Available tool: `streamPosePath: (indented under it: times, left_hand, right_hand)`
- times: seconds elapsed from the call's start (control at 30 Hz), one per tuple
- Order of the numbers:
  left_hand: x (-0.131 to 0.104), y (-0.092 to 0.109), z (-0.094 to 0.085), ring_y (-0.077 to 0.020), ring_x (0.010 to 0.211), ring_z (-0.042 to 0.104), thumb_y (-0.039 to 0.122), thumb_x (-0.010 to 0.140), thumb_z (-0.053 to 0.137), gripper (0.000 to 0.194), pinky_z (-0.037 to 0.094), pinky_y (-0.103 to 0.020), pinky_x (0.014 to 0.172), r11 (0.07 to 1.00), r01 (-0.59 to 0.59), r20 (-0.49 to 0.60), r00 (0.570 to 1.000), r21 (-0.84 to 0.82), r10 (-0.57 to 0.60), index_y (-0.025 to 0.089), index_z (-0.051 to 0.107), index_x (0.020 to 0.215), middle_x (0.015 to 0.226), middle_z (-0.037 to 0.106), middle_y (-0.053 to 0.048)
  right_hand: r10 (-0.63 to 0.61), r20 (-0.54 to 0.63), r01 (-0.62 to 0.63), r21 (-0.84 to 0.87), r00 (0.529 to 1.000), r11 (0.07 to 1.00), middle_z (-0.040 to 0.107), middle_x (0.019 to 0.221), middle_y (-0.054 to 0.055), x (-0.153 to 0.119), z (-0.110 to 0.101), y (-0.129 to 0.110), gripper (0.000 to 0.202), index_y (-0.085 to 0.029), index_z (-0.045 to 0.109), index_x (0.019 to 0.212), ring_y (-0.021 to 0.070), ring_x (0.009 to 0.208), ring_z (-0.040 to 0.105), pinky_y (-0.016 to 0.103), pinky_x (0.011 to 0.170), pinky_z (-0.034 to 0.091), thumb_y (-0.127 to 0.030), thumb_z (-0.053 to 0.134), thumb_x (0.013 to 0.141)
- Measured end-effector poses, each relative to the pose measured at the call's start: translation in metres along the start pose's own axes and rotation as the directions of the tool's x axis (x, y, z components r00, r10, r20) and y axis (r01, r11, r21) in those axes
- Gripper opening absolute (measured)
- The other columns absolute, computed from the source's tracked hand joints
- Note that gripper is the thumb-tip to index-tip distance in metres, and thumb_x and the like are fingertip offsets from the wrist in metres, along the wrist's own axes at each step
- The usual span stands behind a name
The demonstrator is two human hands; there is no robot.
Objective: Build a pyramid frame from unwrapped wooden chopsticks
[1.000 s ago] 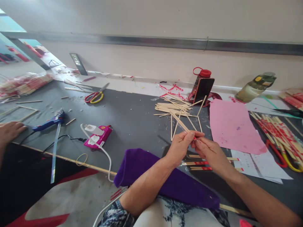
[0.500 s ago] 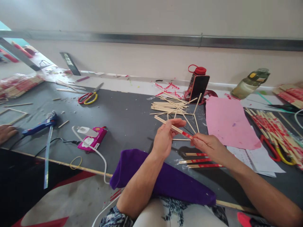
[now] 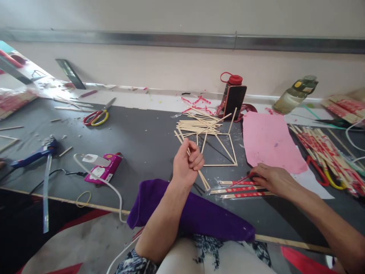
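My left hand (image 3: 188,160) is closed around a pair of bare wooden chopsticks (image 3: 203,179), which slant down to the right through the fist. To the right, my right hand (image 3: 270,179) pinches a thin red-and-clear wrapper (image 3: 242,179) just above the table. Several wrapped chopsticks (image 3: 239,190) with red sleeves lie below it, side by side. Beyond my left hand stands a frame of joined sticks (image 3: 232,148), with a pile of bare chopsticks (image 3: 191,126) behind it.
A pink sheet (image 3: 268,140) lies over white paper, beside scissors (image 3: 332,179) and more wrapped chopsticks (image 3: 327,152). A red-capped bottle (image 3: 232,85) props up a phone (image 3: 235,101). To the left are a blue glue gun (image 3: 37,154), a power bank (image 3: 105,169) and other scissors (image 3: 99,116). Purple cloth (image 3: 211,217) hangs over the front edge.
The red wrapper has come off the chopsticks. My right hand has moved right and down with it, while my left hand keeps the chopsticks, now tilted more steeply. The view has shifted slightly right.
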State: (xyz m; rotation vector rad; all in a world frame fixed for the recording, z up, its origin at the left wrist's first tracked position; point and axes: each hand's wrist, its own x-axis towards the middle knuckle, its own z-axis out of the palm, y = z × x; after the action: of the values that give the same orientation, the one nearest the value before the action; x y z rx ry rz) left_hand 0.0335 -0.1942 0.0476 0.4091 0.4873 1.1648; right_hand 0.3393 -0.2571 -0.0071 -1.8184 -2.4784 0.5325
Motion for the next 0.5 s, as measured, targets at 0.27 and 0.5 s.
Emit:
streamPosePath:
  times: [0.27, 0.5]
  left_hand:
    - [0.0, -0.005, 0.0, -0.003, 0.032, 0.013, 0.039, 0.086, 0.053, 0.031, 0.016, -0.014, 0.032, 0.996, 0.048, 0.014, 0.999, 0.076, -0.049, 0.016, 0.053, 0.066, 0.042, 0.021, 0.009]
    - [-0.001, -0.008, 0.001, -0.0025, 0.032, 0.015, 0.04, 0.085, 0.056, 0.03, 0.017, -0.013, 0.032, 0.99, 0.08, 0.008, 0.997, 0.114, -0.081, 0.016, 0.052, 0.066, 0.041, 0.024, 0.009]
  right_hand:
    - [-0.049, 0.03, 0.045, 0.124, 0.998, 0.991, 0.062, 0.082, 0.004, 0.001, -0.015, -0.005, 0.035, -0.021, 0.06, 0.078, 0.0177, 0.074, 0.059, 0.029, 0.066, 0.043, -0.049, 0.041, 0.091]
    - [-0.09, 0.055, 0.078, 0.188, 0.994, 0.979, 0.066, 0.09, 0.004, -0.008, -0.008, -0.004, 0.029, -0.024, 0.063, 0.096, 0.0192, 0.083, 0.062, 0.03, 0.069, 0.045, -0.044, 0.043, 0.091]
